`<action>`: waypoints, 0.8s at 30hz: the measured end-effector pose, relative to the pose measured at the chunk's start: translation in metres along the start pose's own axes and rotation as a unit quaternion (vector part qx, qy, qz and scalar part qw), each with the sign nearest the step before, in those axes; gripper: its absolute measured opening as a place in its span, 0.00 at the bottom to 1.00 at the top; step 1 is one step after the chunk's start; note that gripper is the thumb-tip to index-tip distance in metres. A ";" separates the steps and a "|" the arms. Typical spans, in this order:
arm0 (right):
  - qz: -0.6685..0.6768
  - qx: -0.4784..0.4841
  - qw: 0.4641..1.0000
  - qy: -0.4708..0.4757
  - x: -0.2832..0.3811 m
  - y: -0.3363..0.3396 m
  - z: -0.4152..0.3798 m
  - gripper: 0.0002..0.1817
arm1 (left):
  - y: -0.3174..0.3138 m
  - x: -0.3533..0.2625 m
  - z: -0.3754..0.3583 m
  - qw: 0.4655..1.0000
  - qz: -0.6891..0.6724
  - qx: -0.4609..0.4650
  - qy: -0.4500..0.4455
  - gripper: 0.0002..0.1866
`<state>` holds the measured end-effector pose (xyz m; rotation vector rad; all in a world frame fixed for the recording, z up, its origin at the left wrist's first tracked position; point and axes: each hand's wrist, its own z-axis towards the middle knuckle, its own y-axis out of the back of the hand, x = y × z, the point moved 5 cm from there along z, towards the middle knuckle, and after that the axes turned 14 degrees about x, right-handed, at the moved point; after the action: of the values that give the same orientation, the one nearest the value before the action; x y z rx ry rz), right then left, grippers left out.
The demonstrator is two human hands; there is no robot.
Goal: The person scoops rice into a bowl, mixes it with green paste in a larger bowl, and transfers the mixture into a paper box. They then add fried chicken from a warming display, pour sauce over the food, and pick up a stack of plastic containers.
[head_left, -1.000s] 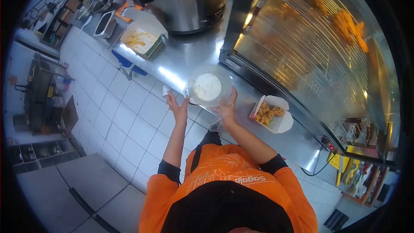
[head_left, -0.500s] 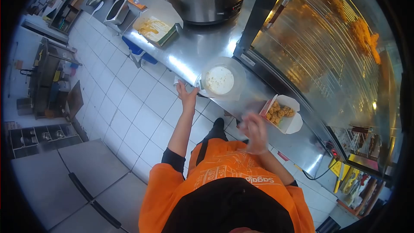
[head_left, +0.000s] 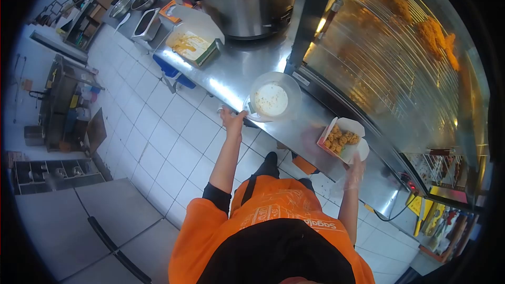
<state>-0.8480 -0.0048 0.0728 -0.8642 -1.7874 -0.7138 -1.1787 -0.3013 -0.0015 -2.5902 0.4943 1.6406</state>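
The person's left hand (head_left: 233, 122) curls loosely beside a clear bowl (head_left: 272, 99) on the desk (head_left: 247, 68), the blurred right hand (head_left: 354, 172) by a fried-chicken box (head_left: 329, 150) just ahead, both grips unclear.

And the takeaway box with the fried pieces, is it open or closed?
Open: the takeaway box has flaps spread, fried pieces visible.

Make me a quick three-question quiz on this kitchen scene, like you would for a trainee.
1. Multiple choice: The right hand is nearest to which of these?
A) the large cooker
B) the open box of fried pieces
C) the metal bowls

2. True or false: Fried food lies inside the glass-sided cabinet.

3. Fill in the blank: The sleeves of the shirt are mostly ____ in colour.

Key: 1. B; 2. true; 3. orange
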 end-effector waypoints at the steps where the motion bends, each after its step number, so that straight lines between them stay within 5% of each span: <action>1: -0.026 0.079 0.992 -0.096 -0.015 0.001 0.008 0.34 | 0.007 0.008 0.005 0.999 0.014 -0.017 -0.033 0.47; 3: -0.027 0.072 0.994 -0.081 0.006 -0.012 0.002 0.35 | 0.013 0.019 0.013 0.984 0.067 -0.087 -0.142 0.36; 5: -0.317 0.078 0.935 -0.137 -0.025 0.023 0.024 0.35 | 0.017 0.000 -0.011 0.961 0.001 -0.080 -0.265 0.27; 7: -0.397 0.027 0.901 -0.174 0.024 0.007 0.003 0.35 | 0.018 -0.020 -0.041 0.959 -0.027 -0.072 -0.274 0.19; 9: -0.486 0.092 0.869 -0.017 -0.001 0.013 0.006 0.35 | 0.021 -0.033 -0.067 0.967 0.004 -0.063 -0.245 0.14; 11: -0.411 0.077 0.896 -0.151 0.016 0.016 -0.005 0.32 | 0.027 -0.028 -0.076 0.964 0.057 -0.054 -0.254 0.11; 17: -0.175 0.074 0.975 -0.116 -0.028 0.124 -0.119 0.24 | -0.067 -0.048 -0.154 0.954 -0.004 0.161 -0.253 0.15; 20: -0.010 0.025 0.994 -0.101 -0.051 0.190 -0.216 0.21 | -0.144 -0.034 -0.209 0.897 0.012 0.326 -0.298 0.18; 22: -0.043 -0.054 0.988 -0.136 -0.119 0.247 -0.274 0.22 | -0.200 -0.022 -0.263 0.869 0.030 0.431 -0.239 0.17; 24: -0.233 -0.101 0.962 -0.098 -0.136 0.296 -0.340 0.22 | -0.259 0.015 -0.306 0.845 0.073 0.496 -0.186 0.17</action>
<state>-0.3956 -0.1344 0.0849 -0.6635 -2.1537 -1.1628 -0.8314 -0.1200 0.0841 -1.4688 1.1378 1.3140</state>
